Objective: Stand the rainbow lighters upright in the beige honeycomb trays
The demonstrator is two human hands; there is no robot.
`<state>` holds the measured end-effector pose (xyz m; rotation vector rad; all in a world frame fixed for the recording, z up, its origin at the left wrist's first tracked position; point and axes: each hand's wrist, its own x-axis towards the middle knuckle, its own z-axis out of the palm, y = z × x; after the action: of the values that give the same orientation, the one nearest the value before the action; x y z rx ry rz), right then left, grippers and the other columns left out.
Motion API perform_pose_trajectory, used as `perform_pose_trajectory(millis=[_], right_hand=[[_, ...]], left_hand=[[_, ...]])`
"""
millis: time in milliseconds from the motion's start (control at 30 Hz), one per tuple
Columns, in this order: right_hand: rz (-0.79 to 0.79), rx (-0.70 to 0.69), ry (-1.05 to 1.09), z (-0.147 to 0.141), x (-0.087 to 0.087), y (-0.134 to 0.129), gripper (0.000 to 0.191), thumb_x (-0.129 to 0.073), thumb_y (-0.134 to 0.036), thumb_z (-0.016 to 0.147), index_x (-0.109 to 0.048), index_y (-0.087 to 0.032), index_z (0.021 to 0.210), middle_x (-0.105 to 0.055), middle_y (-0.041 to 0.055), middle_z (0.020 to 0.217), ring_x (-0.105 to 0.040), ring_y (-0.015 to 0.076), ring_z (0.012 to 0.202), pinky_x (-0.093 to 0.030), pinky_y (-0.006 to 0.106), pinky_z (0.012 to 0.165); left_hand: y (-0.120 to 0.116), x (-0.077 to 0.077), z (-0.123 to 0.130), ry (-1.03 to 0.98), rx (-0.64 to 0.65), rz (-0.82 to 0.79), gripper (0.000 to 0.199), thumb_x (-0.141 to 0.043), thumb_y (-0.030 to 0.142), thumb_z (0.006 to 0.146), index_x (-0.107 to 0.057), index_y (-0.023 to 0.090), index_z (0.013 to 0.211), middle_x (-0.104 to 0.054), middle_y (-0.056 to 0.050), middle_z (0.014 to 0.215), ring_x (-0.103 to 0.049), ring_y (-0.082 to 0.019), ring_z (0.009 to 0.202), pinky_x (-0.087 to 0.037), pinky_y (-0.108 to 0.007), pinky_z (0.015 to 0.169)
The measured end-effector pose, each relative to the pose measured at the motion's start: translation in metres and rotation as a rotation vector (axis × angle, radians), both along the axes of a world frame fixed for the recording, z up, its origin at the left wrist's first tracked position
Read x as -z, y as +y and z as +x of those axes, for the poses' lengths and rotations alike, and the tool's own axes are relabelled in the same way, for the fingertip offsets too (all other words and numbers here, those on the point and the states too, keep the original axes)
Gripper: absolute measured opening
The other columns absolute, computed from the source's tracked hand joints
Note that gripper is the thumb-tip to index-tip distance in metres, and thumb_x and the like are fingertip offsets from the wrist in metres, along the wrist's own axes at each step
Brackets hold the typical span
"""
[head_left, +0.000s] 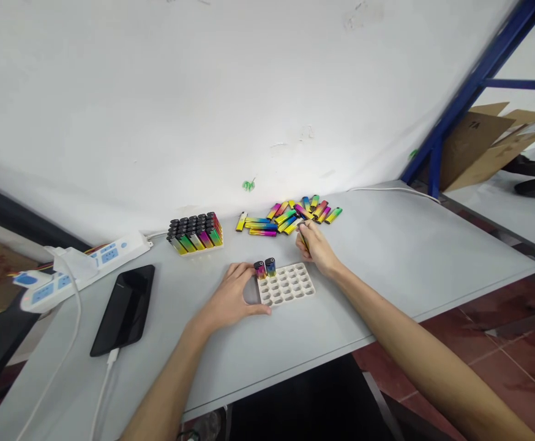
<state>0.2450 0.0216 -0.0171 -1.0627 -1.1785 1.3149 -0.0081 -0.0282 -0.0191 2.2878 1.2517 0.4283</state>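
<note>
A white tray (288,286) with rows of slots lies on the table in front of me. Two upright lighters with black tops, one pink and yellow (261,271) and one blue (270,267), stand in its back left corner. My left hand (236,294) braces the left end of the tray, its thumb at the front corner and its fingertips beside the pink lighter. Just behind the tray's right side, my right hand (314,245) is closed around a lighter (305,241), mostly hidden by the fingers. Beyond that hand lies a loose pile of colourful lighters (286,217).
At the back left stands another tray packed with upright lighters (195,234). A black phone (124,311) on a white cable and a power strip (111,254) lie at the left. A wall rises behind the table; a blue metal frame (455,92) and cardboard box (474,141) are at right.
</note>
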Motion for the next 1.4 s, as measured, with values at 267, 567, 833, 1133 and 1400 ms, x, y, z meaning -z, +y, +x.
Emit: perform_pose_trajectory(millis=[267,567,833,1133,1400], right_hand=[[-0.126,-0.067,0.115,0.0049,0.0025,0.0048,0.065,-0.030,-0.077,0.088,-0.039,-0.021,0.057,-0.034,-0.0033,0.051,-0.021,0.0081,0.043,-0.014,0.024,0.040],[-0.191,-0.027,0.111,0.0044,0.0089,0.0076,0.049,-0.034,-0.053,0.093,-0.032,-0.023,0.055,-0.018,-0.0068,0.046,-0.009,0.0087,0.042,-0.010,0.025,0.041],[-0.241,0.015,0.111,0.0025,0.0043,0.0064,0.045,-0.032,-0.042,0.093,-0.031,-0.023,0.053,-0.019,-0.0061,0.043,-0.009,0.0085,0.040,-0.008,0.026,0.041],[-0.174,-0.010,0.095,-0.0008,0.0034,0.0039,0.053,-0.034,-0.055,0.095,-0.037,-0.022,0.054,-0.021,-0.0062,0.045,-0.013,0.0084,0.042,-0.012,0.026,0.043],[-0.197,0.051,0.087,0.0004,0.0082,0.0070,0.047,-0.033,-0.042,0.094,-0.034,-0.022,0.052,-0.020,-0.0064,0.043,-0.010,0.0081,0.040,-0.010,0.026,0.042]], left_hand=[[-0.0006,-0.0013,0.0002,0.013,0.001,-0.018,0.075,-0.074,0.072,0.065,-0.056,0.022,0.118,-0.052,-0.010,0.128,-0.041,-0.033,0.125,-0.041,-0.049,0.105],[-0.0005,-0.0001,-0.0001,-0.016,0.000,-0.004,0.073,-0.076,0.069,0.064,-0.058,0.023,0.117,-0.053,-0.009,0.127,-0.042,-0.033,0.124,-0.041,-0.050,0.105],[0.0002,0.0016,-0.0019,0.000,-0.002,-0.010,0.077,-0.075,0.070,0.064,-0.057,0.023,0.122,-0.053,-0.010,0.132,-0.041,-0.034,0.128,-0.041,-0.050,0.106],[-0.0008,-0.0020,-0.0005,0.010,-0.009,-0.026,0.077,-0.076,0.070,0.064,-0.057,0.023,0.122,-0.053,-0.010,0.131,-0.040,-0.033,0.127,-0.040,-0.049,0.107],[0.0002,-0.0014,-0.0006,-0.014,-0.005,-0.015,0.076,-0.078,0.068,0.063,-0.058,0.023,0.122,-0.054,-0.010,0.129,-0.042,-0.033,0.125,-0.042,-0.050,0.105]])
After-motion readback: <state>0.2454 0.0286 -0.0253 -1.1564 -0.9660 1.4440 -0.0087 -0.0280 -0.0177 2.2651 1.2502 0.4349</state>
